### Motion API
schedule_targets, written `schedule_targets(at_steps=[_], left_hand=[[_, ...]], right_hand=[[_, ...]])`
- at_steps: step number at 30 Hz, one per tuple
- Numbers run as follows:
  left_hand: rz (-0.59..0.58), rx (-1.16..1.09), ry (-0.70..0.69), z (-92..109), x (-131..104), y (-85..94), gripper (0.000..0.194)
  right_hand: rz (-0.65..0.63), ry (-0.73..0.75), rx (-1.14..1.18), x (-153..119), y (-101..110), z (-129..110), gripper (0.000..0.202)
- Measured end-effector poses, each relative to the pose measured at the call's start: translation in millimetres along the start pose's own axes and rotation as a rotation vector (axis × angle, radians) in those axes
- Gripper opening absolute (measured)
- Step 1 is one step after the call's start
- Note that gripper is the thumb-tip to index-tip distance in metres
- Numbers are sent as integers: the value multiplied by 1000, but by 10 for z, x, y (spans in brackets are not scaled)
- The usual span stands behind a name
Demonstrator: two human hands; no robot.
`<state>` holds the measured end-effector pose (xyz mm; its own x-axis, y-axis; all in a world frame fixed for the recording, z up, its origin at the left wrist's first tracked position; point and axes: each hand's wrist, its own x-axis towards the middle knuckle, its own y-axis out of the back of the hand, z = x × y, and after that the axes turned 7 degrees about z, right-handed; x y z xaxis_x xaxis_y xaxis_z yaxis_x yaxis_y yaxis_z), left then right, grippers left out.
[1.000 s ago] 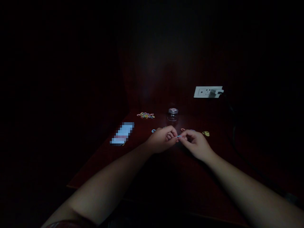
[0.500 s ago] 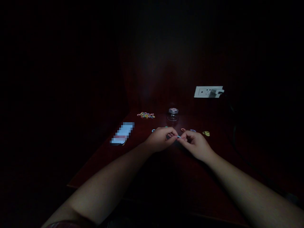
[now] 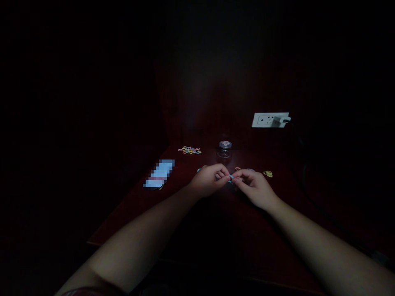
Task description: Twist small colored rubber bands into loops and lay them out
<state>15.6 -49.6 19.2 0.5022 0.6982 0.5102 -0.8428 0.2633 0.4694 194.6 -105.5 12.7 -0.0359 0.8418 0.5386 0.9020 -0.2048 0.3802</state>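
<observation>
A small light-blue hair tie [image 3: 231, 176] is pinched between the fingertips of both hands above the dark red table. My left hand [image 3: 210, 179] is closed on its left side, thumb against forefinger. From the right, my right hand [image 3: 254, 186] grips it with thumb and forefinger, the other fingers curled. Just beyond my hands lie a pink hair tie [image 3: 238, 169], a purple one [image 3: 250, 169] and a blue one [image 3: 198, 169], each partly covered by a hand. A little yellow pile of hair ties [image 3: 268, 174] rests right of my right hand.
Behind my hands stands a clear lidded jar [image 3: 225, 149]. Several mixed-colour hair ties [image 3: 189, 150] are heaped at the back left. A phone [image 3: 159, 173], its screen pixelated, lies on the table's [image 3: 129, 213] left. A wall socket [image 3: 270, 120] holds a plug with a cable.
The fingertips have shifted slightly around the light-blue hair tie, and more of it shows. A green hair tie behind my left hand is now hidden.
</observation>
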Motion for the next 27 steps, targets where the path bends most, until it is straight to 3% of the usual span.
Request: schedule_targets(at_steps=[27], left_hand=[[48, -8, -3, 85, -30, 9, 12]], right_hand=[[16, 53, -109, -18, 9, 0, 25]])
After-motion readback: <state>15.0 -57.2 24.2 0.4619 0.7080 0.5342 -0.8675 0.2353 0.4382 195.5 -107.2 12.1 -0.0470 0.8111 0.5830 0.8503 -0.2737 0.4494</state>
